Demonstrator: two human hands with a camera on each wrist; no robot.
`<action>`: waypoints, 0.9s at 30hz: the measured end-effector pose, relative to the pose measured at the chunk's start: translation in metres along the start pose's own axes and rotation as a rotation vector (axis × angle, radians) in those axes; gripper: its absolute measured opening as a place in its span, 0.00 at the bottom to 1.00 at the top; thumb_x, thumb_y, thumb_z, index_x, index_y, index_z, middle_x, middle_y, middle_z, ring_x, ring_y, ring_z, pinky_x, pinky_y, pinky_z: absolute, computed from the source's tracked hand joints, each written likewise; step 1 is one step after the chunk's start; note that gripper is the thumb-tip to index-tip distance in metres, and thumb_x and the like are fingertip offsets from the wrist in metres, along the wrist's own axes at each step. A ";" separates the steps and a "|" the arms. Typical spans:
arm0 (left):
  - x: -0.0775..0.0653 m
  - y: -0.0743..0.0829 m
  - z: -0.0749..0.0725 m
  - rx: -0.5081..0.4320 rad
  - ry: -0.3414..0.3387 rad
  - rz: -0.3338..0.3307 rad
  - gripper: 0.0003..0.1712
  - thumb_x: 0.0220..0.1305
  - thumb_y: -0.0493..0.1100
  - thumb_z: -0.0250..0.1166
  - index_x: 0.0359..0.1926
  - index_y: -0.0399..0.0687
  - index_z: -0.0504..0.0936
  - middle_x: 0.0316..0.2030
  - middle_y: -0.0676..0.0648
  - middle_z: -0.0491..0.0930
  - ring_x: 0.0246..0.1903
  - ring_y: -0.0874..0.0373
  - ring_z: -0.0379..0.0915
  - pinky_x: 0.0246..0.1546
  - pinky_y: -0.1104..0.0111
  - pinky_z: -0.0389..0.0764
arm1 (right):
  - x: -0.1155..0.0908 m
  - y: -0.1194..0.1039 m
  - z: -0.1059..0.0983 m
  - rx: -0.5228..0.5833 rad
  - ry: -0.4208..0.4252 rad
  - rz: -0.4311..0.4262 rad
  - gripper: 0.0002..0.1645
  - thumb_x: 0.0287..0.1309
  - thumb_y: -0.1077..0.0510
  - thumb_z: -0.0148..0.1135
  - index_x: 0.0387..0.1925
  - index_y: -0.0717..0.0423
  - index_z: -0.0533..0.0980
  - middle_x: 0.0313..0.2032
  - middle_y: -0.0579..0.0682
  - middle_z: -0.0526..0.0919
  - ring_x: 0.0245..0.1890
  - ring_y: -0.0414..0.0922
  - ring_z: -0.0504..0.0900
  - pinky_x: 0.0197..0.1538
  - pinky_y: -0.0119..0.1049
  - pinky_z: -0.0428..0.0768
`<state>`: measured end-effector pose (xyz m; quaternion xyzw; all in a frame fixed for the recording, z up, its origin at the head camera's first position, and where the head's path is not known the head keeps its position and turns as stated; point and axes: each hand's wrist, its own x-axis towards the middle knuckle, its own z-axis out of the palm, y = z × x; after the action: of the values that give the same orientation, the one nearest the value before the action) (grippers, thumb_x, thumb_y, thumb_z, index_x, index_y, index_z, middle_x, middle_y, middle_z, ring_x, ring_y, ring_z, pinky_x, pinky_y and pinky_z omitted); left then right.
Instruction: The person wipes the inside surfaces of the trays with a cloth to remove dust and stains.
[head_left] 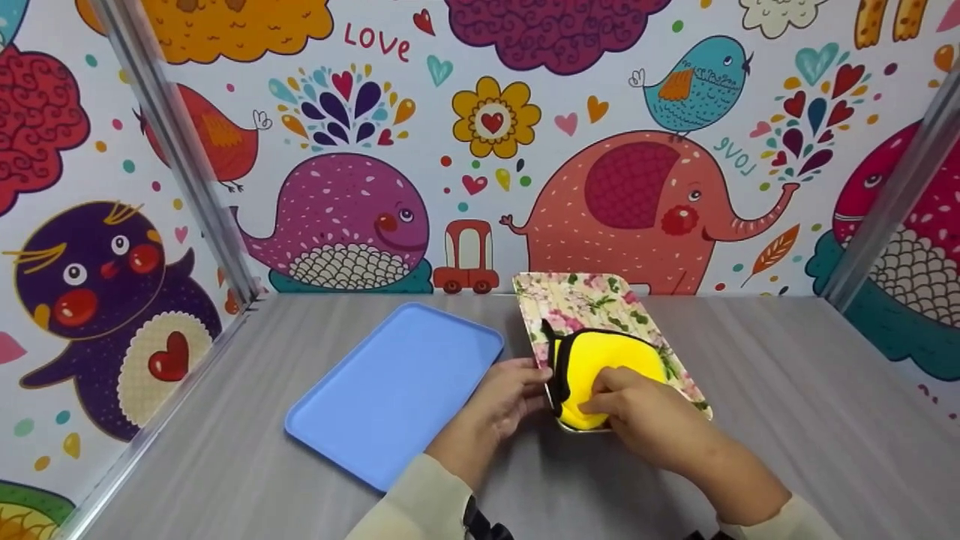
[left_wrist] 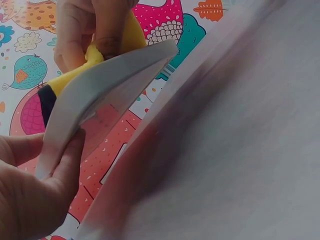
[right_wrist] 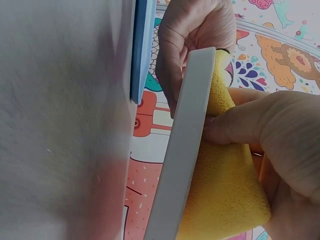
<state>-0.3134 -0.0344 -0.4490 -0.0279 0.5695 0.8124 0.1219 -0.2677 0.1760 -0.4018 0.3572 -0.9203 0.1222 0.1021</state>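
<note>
A flower-patterned tray is tilted, its near end raised off the table. My left hand grips the tray's left edge; in the left wrist view, thumb and fingers pinch the pale rim from both sides. Over the tray's near part lies a fuzzy yellow cloth with black edging, folded over at its left side. My right hand pinches this cloth against the tray's face with thumb and bent fingers, as the right wrist view shows. The cloth's underside is hidden.
To the left, a blue tray lies flat on the grey table, close to my left forearm. Behind stands a wall printed with cartoon animals, with metal posts at the corners.
</note>
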 end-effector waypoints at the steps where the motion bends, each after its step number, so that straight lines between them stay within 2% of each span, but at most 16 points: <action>1: 0.000 0.000 0.000 -0.005 -0.002 0.005 0.19 0.67 0.31 0.63 0.58 0.28 0.81 0.41 0.44 0.88 0.39 0.55 0.85 0.53 0.55 0.86 | 0.000 0.000 0.000 -0.003 0.003 -0.005 0.19 0.50 0.68 0.78 0.41 0.44 0.91 0.37 0.40 0.79 0.39 0.40 0.77 0.49 0.42 0.86; 7: 0.001 -0.002 -0.001 -0.025 -0.023 0.043 0.20 0.66 0.30 0.61 0.57 0.25 0.79 0.37 0.47 0.87 0.37 0.57 0.84 0.50 0.58 0.87 | 0.000 0.002 -0.002 -0.045 0.014 0.006 0.19 0.47 0.66 0.81 0.40 0.42 0.91 0.36 0.40 0.78 0.37 0.40 0.77 0.47 0.41 0.86; 15: 0.000 -0.001 -0.001 -0.007 -0.017 0.041 0.19 0.67 0.31 0.60 0.57 0.25 0.79 0.39 0.46 0.88 0.37 0.58 0.83 0.50 0.58 0.87 | 0.001 0.007 -0.005 -0.057 -0.018 0.061 0.18 0.47 0.65 0.81 0.40 0.44 0.91 0.37 0.39 0.79 0.38 0.39 0.77 0.49 0.42 0.86; 27: 0.000 -0.001 0.000 -0.017 -0.022 0.046 0.19 0.66 0.30 0.61 0.57 0.24 0.78 0.39 0.45 0.86 0.37 0.57 0.83 0.47 0.61 0.87 | -0.003 0.027 -0.008 -0.042 0.019 0.010 0.16 0.48 0.67 0.79 0.37 0.45 0.91 0.38 0.42 0.80 0.39 0.43 0.79 0.46 0.41 0.85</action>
<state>-0.3132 -0.0344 -0.4496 -0.0072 0.5617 0.8201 0.1093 -0.2834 0.1995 -0.3996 0.3493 -0.9234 0.1069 0.1179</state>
